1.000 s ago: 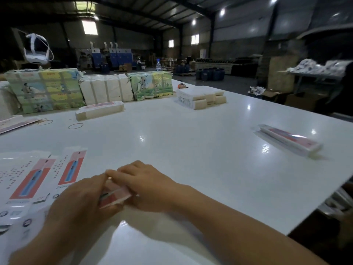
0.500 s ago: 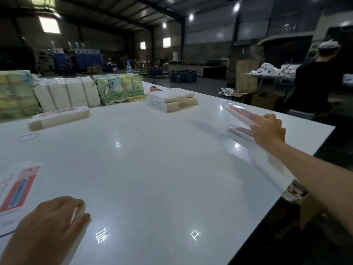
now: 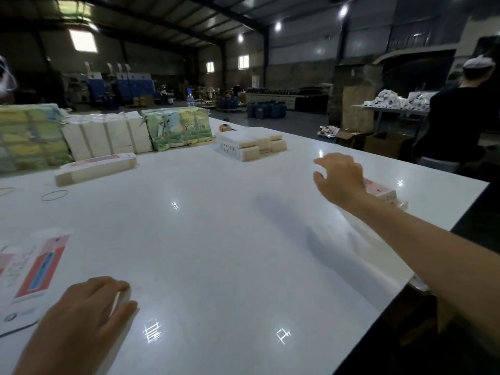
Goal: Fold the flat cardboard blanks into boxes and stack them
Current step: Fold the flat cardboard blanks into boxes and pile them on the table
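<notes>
From the head view, the left hand lies low on the white bench, its fingers curled around a small folded piece of card, only a pale edge of which shows. Just left of those fingers lie the flat blanks, white with a red panel and a blue strip. The right hand hovers far across the bench, fingers spread apart and holding nothing. Just behind and right of it sit the folded boxes, long, white and pink-red on top, stacked near the bench edge.
</notes>
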A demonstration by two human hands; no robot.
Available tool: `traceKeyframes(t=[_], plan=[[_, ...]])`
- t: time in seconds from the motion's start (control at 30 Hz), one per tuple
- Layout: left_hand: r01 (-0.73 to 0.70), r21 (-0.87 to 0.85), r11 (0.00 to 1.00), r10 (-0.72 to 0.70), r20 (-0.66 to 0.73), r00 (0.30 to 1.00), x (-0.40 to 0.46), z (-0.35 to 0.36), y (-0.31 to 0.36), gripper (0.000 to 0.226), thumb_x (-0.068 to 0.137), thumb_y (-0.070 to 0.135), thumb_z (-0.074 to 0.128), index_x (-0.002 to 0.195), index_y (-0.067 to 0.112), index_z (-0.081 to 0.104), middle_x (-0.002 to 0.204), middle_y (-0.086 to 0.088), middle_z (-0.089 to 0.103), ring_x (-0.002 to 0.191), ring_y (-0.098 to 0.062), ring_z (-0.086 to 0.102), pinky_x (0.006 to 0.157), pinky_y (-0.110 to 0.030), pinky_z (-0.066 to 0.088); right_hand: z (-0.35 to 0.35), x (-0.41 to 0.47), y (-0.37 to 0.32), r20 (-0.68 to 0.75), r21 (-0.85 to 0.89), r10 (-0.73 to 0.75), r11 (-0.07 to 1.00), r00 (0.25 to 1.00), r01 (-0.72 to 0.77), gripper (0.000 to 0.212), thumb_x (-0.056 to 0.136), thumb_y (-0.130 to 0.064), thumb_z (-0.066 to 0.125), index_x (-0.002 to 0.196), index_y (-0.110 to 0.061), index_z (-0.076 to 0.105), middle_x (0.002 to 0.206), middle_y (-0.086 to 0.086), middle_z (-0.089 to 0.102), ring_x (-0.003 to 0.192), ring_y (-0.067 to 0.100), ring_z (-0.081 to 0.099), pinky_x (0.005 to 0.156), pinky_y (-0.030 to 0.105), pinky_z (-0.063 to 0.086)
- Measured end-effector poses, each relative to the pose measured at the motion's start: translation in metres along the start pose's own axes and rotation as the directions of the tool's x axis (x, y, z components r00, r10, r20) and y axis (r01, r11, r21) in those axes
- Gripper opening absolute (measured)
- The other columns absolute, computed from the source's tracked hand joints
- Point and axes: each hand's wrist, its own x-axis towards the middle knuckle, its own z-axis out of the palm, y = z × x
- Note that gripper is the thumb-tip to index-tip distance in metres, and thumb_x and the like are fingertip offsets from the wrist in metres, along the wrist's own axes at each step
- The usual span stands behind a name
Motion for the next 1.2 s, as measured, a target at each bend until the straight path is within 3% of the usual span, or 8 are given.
traceKeyframes(t=[0.27,0.53,0.67,0.77,0.83,0.93,1.07,1.2], plan=[[0.050,-0.066,0.997,-0.053,-0.052,0.997,-0.005,-0.007,0.030,0.022,0.086,0.024,0.065,0.105,0.015,0.067,0.109,0.004,0.065,0.097,-0.013,0.056,0.090,-0.027,0.043,0.031,-0.102,-0.200,0.208,0.360,-0.627,0.763,0.751,0.537,0.032,0.097,-0.029,0.044,0.120,-0.024,0.064,0.125,0.003,0.060,0.113,0.025,0.051,0.098,0.041,0.038],[0.048,-0.109,0.993,-0.057,-0.078,0.995,-0.014,-0.010,0.028,0.010,0.088,0.022,0.062,0.091,0.013,0.065,0.089,0.002,0.061,0.079,-0.010,0.049,0.077,-0.024,0.044,0.075,-0.148,-0.227,0.249,0.412,-0.691,0.710,0.679,0.572,0.031,0.098,-0.028,0.039,0.116,-0.018,0.063,0.121,0.000,0.056,0.108,0.022,0.047,0.091,0.036,0.040],[0.245,-0.237,0.940,-0.256,-0.018,0.967,0.005,-0.027,0.012,0.017,0.089,0.031,0.060,0.102,0.022,0.066,0.095,0.013,0.060,0.084,-0.003,0.054,0.079,-0.024,0.044,0.080,-0.148,-0.228,0.225,0.409,-0.696,0.702,0.681,0.583,0.030,0.097,-0.028,0.040,0.116,-0.021,0.063,0.121,-0.003,0.055,0.108,0.020,0.047,0.091,0.033,0.039],[0.506,-0.109,0.855,-0.513,-0.039,0.858,0.042,-0.056,-0.029,0.042,0.088,0.043,0.057,0.118,0.013,0.060,0.119,-0.005,0.060,0.102,-0.020,0.054,0.086,-0.034,0.044,0.082,-0.148,-0.229,0.204,0.420,-0.697,0.696,0.687,0.582,0.029,0.097,-0.027,0.041,0.115,-0.022,0.063,0.119,-0.007,0.055,0.107,0.018,0.047,0.091,0.031,0.038],[0.706,0.136,0.695,-0.715,0.025,0.699,0.056,-0.067,-0.055,0.073,0.080,0.065,0.056,0.126,0.009,0.049,0.129,-0.013,0.045,0.118,-0.030,0.042,0.093,-0.042,0.040,0.083,-0.149,-0.231,0.202,0.422,-0.695,0.698,0.690,0.579,0.029,0.098,-0.028,0.040,0.114,-0.023,0.063,0.119,-0.008,0.055,0.106,0.017,0.047,0.090,0.030,0.038],[0.758,0.330,0.563,-0.824,0.153,0.545,0.061,-0.060,-0.076,0.104,0.065,0.081,0.056,0.137,0.010,0.035,0.138,-0.018,0.030,0.128,-0.034,0.028,0.100,-0.046,0.034,0.083,-0.150,-0.231,0.201,0.429,-0.693,0.698,0.692,0.574,0.029,0.098,-0.029,0.040,0.114,-0.024,0.063,0.119,-0.009,0.055,0.106,0.016,0.047,0.090,0.030,0.038],[0.795,0.277,0.539,-0.842,0.209,0.498,0.080,-0.054,-0.094,0.105,0.060,0.070,0.073,0.135,0.005,0.038,0.134,-0.018,0.038,0.123,-0.032,0.036,0.103,-0.041,0.037,0.082,-0.148,-0.232,0.184,0.445,-0.695,0.689,0.695,0.572,0.029,0.098,-0.029,0.040,0.115,-0.025,0.064,0.118,-0.009,0.055,0.105,0.015,0.047,0.089,0.029,0.038],[0.906,-0.028,0.423,-0.886,0.198,0.420,0.092,-0.047,-0.100,0.113,0.056,0.038,0.090,0.135,0.002,0.018,0.128,-0.021,0.042,0.118,-0.035,0.043,0.100,-0.044,0.041,0.082,-0.147,-0.233,0.179,0.451,-0.697,0.685,0.695,0.571,0.029,0.098,-0.029,0.040,0.116,-0.025,0.063,0.117,-0.009,0.055,0.104,0.015,0.046,0.089,0.028,0.037]])
